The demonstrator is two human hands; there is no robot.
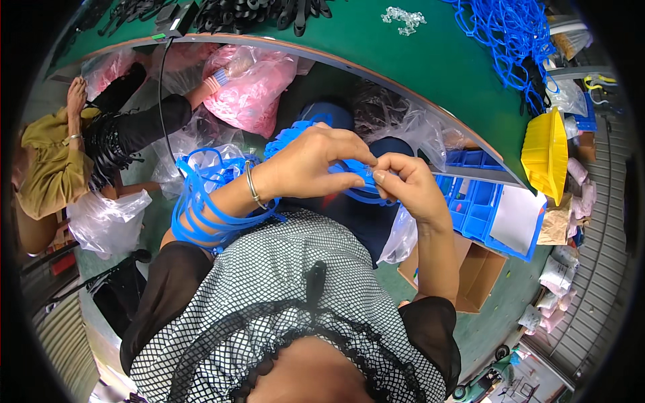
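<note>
My left hand (312, 163) and my right hand (411, 185) meet fingertip to fingertip above my lap. Both are closed in a pinch, on something too small to make out. Behind and below the fingers lies a bundle of blue plastic straps (285, 138), partly covered by my left hand. More blue straps (195, 211) hang in loops around my left forearm, below a metal bangle (252, 183). A blue band passes just under my right fingertips; whether they grip it I cannot tell.
The green table (376, 60) carries black straps (235, 15), small clear plastic pieces (404, 20) and a blue strap heap (507, 40). A yellow bin (544, 154) is at its right edge. Blue trays (478, 205) and a cardboard box (480, 275) stand right. Another person (57, 164) sits left, near pink-filled bags (245, 94).
</note>
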